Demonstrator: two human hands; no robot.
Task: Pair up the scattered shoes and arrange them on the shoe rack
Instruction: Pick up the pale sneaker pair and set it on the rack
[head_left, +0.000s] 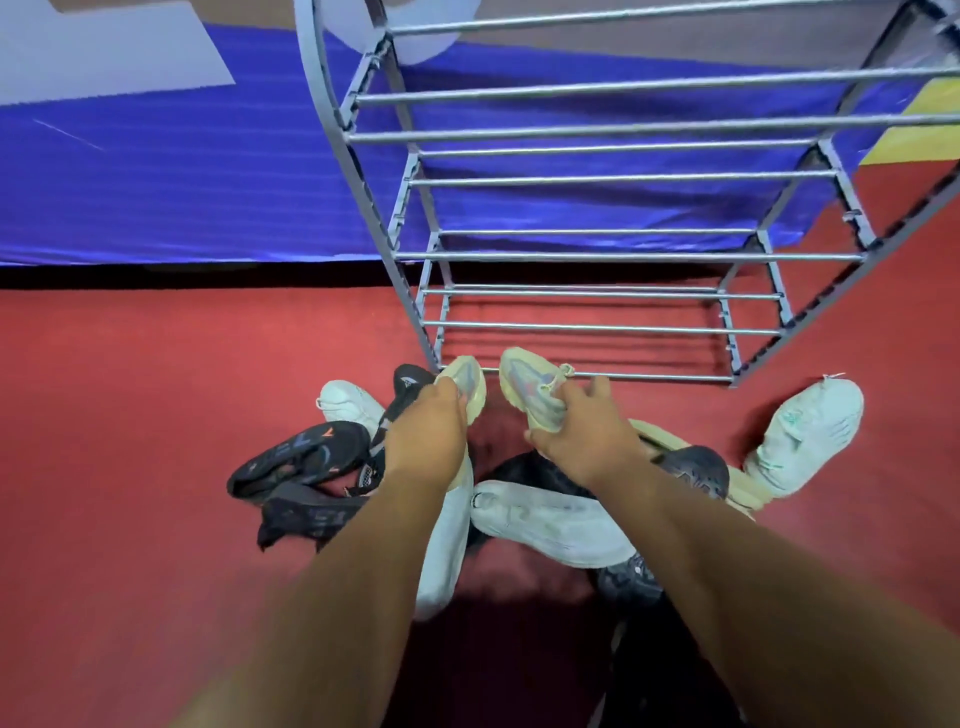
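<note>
From the head view, I have a shoe in each hand. My left hand (426, 426) wraps the heel end of the left cream sneaker (467, 382). My fingers curl down over it and out of sight, so only the back of my hand shows. My right hand (587, 436) grips the right cream sneaker (530, 387) from behind, with the thumb low on its side, the other fingers over the top and one finger reaching forward past the laces.

Both sneakers point toe-first away from me, side by side with a small gap between them. Their toes are at the lowest front rail of the grey metal shoe rack (597, 255), near its left corner. They seem to overlap that rail, but I cannot tell whether they touch it. The rack's tiers carry no shoes.

The other shoes lie in a heap on the red floor (130, 389) below my wrists. Two black sneakers (301, 457) lie to the left, with a white shoe (348, 402) just behind them. A white sneaker (550, 525) lies across between my forearms. A dark grey shoe (696, 467) sits just right of my right wrist. A white sneaker with mint trim (805, 431) lies apart on the right, near the rack's right foot. A blue mat (182, 182) lies behind the rack.
</note>
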